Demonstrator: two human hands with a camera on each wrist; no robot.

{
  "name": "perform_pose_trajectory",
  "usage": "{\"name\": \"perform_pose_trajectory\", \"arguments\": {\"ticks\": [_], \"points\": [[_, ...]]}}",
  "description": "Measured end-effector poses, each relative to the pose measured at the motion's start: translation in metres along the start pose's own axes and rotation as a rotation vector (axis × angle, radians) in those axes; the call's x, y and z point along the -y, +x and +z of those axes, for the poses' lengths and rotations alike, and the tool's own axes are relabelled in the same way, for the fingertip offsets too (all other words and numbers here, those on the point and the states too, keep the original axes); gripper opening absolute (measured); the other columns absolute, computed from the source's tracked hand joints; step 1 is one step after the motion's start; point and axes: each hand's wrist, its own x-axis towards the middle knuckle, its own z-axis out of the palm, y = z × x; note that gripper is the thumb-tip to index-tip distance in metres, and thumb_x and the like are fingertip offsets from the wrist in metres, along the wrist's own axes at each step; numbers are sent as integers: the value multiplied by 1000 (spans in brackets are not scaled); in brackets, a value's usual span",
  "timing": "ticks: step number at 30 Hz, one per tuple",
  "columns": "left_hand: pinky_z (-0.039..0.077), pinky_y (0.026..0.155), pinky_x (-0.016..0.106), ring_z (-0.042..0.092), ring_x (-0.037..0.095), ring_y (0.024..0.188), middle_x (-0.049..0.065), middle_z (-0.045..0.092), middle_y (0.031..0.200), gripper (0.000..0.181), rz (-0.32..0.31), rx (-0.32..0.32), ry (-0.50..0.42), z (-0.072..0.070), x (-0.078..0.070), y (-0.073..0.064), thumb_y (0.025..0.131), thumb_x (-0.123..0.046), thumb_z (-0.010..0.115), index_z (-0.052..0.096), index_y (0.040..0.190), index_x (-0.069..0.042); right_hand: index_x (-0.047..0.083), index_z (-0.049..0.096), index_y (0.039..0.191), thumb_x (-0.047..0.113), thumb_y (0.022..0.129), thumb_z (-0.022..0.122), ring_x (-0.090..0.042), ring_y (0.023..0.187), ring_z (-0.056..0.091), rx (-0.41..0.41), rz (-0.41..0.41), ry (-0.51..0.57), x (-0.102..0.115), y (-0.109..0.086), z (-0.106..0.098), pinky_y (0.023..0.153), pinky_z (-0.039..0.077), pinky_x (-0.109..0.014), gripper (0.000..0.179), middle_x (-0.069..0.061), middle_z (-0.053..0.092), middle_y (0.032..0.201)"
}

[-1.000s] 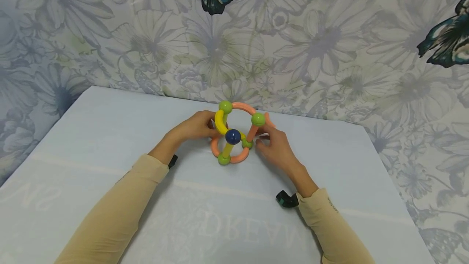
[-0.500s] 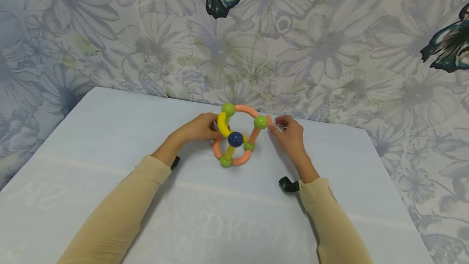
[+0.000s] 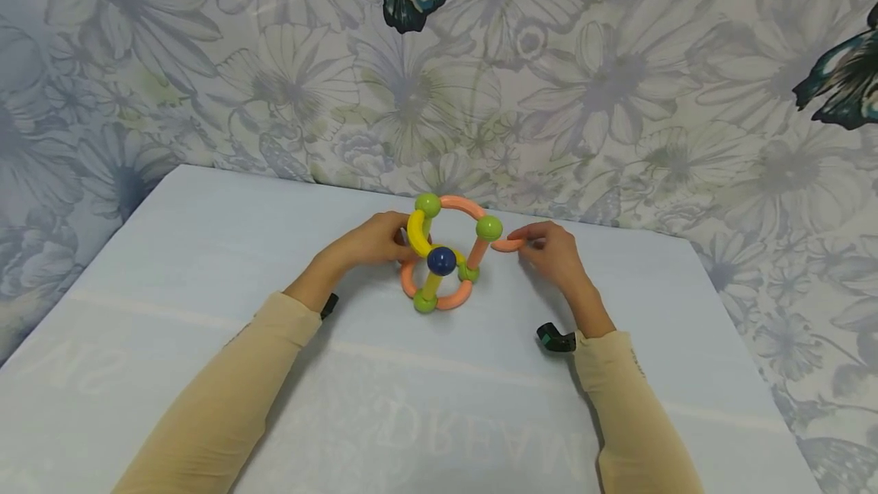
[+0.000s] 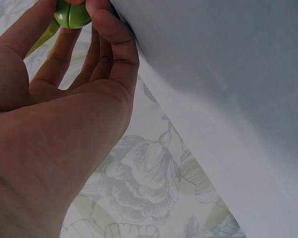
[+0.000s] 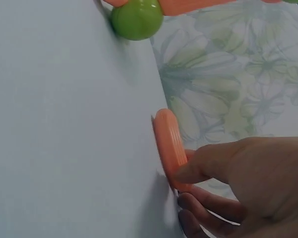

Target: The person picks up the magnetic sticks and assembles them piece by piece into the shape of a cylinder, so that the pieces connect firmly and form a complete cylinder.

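In the head view a toy frame of balls and sticks stands on the table, with a dark blue ball point(image 3: 441, 261), green balls point(image 3: 489, 228), orange curved sticks and a yellow curved stick point(image 3: 417, 233). My left hand point(image 3: 377, 241) holds the frame's left side. In the left wrist view its fingers curl about a green ball point(image 4: 72, 15), partly cut off by the frame edge. To the right of the toy, my right hand point(image 3: 554, 256) pinches a loose orange curved stick point(image 5: 169, 141) by one end. That stick lies low at the tabletop, apart from the green ball point(image 5: 137, 19) in the right wrist view.
The white table point(image 3: 411, 402) carries faint printed lettering. Its back edge lies close to a wall point(image 3: 604, 82) patterned with flowers and butterflies. A black wrist-camera piece point(image 3: 555, 338) sticks out by the right cuff.
My right hand has moved from beside the frame's orange upright out to the right and now pinches the loose orange curved stick, which has turned flatter. My left hand keeps its hold.
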Motion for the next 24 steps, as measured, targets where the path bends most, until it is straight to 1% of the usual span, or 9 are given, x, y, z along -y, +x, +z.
{"name": "perform_pose_trajectory", "arguments": {"ticks": [3, 6, 8, 10, 13, 15, 17, 20, 24], "points": [[55, 74, 31, 65, 21, 81, 13, 70, 106, 31, -9, 2, -10, 0, -1, -1, 93, -11, 77, 68, 121, -1, 8, 80, 115, 1, 99, 65, -34, 135, 57, -1, -17, 2, -3, -1, -3, 106, 52, -52, 23, -15, 68, 135], [55, 75, 31, 65, 21, 81, 13, 71, 106, 31, -15, 0, -11, -1, -2, -2, 93, -11, 77, 68, 121, -2, 5, 78, 119, 1, 100, 63, -36, 125, 64, -58, -33, -18, -2, -1, -3, 100, 56, -51, 25, -17, 71, 130], [55, 75, 31, 65, 22, 82, 12, 71, 107, 31, -17, -2, -10, -2, -3, -3, 93, -11, 77, 68, 121, -2, 2, 75, 120, 9, 101, 64, -37, 116, 68, -103, -4, -35, 0, -2, -2, 94, 57, -50, 23, -20, 72, 123], [55, 76, 32, 65, 22, 83, 12, 71, 107, 30, -17, -4, -8, -3, -3, -4, 93, -11, 77, 68, 121, -3, -1, 70, 118, 24, 102, 67, -38, 105, 69, -122, 64, -60, 6, -3, -1, 87, 56, -48, 30, -21, 72, 114], [55, 77, 32, 65, 22, 84, 12, 71, 108, 30, -13, -3, -9, -3, -4, -4, 93, -11, 76, 68, 121, -3, -2, 65, 113, 47, 99, 68, -38, 100, 67, -90, 173, -111, 15, -7, 1, 80, 54, -45, 51, -22, 71, 107], [55, 77, 31, 65, 22, 85, 12, 70, 108, 29, -8, 0, -11, -3, -3, -3, 94, -11, 76, 68, 121, -3, -2, 64, 112, 54, 96, 69, -38, 100, 66, -57, 214, -144, 19, -8, 2, 79, 53, -44, 58, -22, 72, 107], [54, 76, 31, 64, 22, 84, 12, 70, 108, 28, -7, 4, -14, -3, -3, -3, 95, -13, 76, 68, 120, -3, -2, 65, 114, 55, 95, 70, -38, 101, 66, -41, 223, -158, 22, -10, 3, 80, 54, -44, 60, -22, 72, 109], [53, 75, 31, 64, 22, 83, 13, 70, 109, 28, -4, 9, -13, -3, -3, -3, 95, -13, 76, 68, 120, -3, -2, 66, 117, 51, 95, 71, -36, 101, 66, -19, 233, -148, 20, -10, 2, 80, 54, -43, 57, -21, 72, 111], [55, 76, 31, 66, 22, 84, 15, 69, 111, 30, -9, 13, -10, -1, -2, -2, 95, -13, 75, 67, 122, -2, 0, 67, 118, 44, 95, 69, -29, 89, 66, 29, 252, -118, 19, -11, -2, 71, 52, -35, 49, -17, 71, 105]]}}
